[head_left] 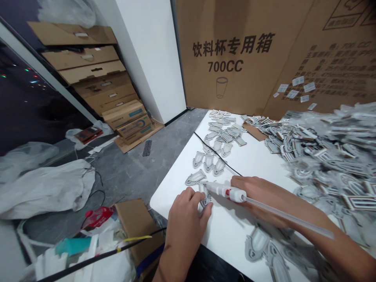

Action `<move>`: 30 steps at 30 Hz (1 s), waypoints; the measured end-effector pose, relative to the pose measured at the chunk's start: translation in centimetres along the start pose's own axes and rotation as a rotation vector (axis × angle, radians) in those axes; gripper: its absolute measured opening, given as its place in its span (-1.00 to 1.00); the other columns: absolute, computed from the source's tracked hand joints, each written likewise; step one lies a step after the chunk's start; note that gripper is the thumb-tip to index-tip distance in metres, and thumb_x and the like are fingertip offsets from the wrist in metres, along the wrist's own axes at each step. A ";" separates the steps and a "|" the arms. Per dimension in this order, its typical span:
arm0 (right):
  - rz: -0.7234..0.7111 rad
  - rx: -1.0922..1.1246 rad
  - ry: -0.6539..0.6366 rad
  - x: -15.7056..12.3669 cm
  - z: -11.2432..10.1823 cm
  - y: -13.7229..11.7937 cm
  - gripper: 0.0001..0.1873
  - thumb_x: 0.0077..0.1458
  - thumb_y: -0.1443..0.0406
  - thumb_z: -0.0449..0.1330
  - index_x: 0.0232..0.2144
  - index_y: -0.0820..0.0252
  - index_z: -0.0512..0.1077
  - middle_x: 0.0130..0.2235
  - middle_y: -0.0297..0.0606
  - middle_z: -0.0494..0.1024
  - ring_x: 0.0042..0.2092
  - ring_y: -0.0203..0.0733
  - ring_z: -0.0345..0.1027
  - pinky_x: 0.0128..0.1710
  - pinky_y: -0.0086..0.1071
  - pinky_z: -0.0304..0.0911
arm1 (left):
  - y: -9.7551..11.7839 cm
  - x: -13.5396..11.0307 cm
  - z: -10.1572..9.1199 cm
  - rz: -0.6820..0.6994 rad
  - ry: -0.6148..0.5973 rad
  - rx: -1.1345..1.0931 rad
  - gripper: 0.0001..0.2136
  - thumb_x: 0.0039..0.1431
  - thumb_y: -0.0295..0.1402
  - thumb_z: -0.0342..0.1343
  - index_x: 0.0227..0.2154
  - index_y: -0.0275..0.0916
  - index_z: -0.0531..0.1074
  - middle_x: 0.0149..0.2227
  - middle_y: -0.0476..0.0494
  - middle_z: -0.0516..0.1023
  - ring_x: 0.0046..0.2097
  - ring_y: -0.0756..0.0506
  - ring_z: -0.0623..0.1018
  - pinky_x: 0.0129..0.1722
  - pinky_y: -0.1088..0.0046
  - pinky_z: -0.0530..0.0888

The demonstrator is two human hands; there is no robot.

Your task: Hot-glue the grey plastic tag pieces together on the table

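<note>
While my right hand [248, 186] clasps the glue gun [232, 193], the grey piece [206, 199] lies pinched between thumb and forefinger of my left hand [187, 210].

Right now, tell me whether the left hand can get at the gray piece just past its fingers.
Probably yes: the gray piece lies just beyond the left hand, with nothing seen between them. But that hand holds another piece, and the tip of the glue gun is close by.
</note>
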State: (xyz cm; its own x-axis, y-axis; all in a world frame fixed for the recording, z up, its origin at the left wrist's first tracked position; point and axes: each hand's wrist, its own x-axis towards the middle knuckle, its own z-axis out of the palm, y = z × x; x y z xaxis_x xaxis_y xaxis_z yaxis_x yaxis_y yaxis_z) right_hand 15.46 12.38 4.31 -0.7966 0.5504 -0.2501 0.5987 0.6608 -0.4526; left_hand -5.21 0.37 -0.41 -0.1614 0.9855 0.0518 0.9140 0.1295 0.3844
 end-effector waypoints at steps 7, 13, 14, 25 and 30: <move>0.010 -0.062 -0.016 0.0 -0.4 0.3 -0.87 0.34 0.36 0.04 -0.27 0.13 0.37 -0.18 -0.17 0.58 -0.24 -0.14 0.46 -0.29 -0.36 0.12 | -0.1 -0.1 0.1 -0.017 -0.008 -0.018 -0.93 0.31 -0.34 0.27 -0.18 -0.17 0.60 -0.22 -0.10 0.56 -0.18 -0.18 0.61 -0.15 0.26 0.51; -0.002 -0.012 0.018 -0.4 -0.8 0.7 -0.86 0.35 0.36 0.03 -0.31 0.10 0.28 -0.23 -0.23 0.55 -0.30 -0.15 0.41 -0.35 -0.35 0.09 | 0.0 -0.1 0.0 -0.037 -0.027 -0.032 -0.92 0.32 -0.34 0.26 -0.18 -0.18 0.59 -0.21 -0.11 0.55 -0.19 -0.17 0.60 -0.14 0.26 0.52; -0.008 -0.019 0.024 -0.4 -0.8 0.8 -0.86 0.36 0.35 0.03 -0.31 0.09 0.27 -0.23 -0.23 0.55 -0.31 -0.14 0.41 -0.36 -0.35 0.08 | 0.0 -0.1 0.0 -0.037 -0.030 -0.026 -0.92 0.32 -0.34 0.26 -0.18 -0.18 0.59 -0.21 -0.11 0.54 -0.19 -0.17 0.60 -0.14 0.25 0.52; 0.129 -0.124 0.322 0.4 -0.4 1.6 -0.80 0.44 0.20 -0.05 -0.23 0.07 0.30 -0.17 -0.16 0.53 -0.26 -0.06 0.44 -0.32 -0.28 0.07 | -0.1 0.0 -0.1 0.001 -0.026 -0.011 -0.97 0.32 -0.37 0.25 -0.25 -0.17 0.56 -0.24 -0.10 0.53 -0.19 -0.17 0.59 -0.16 0.28 0.52; 0.390 0.276 1.020 -0.3 -1.7 3.8 -0.65 0.37 -0.06 0.06 -0.22 0.04 0.35 -0.26 -0.14 0.51 -0.26 0.05 0.38 -0.30 -0.19 0.16 | -0.1 0.1 -0.1 -0.010 -0.023 -0.008 -0.99 0.30 -0.36 0.27 -0.26 -0.15 0.57 -0.24 -0.09 0.53 -0.18 -0.18 0.59 -0.14 0.27 0.52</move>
State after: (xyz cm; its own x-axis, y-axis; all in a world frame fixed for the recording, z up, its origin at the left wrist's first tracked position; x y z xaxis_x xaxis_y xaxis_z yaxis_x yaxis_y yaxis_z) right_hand 18.11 15.66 4.13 -0.0422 0.9381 0.3438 0.6515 0.2867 -0.7023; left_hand -5.36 0.41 -0.36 -0.1619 0.9865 0.0264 0.9093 0.1387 0.3923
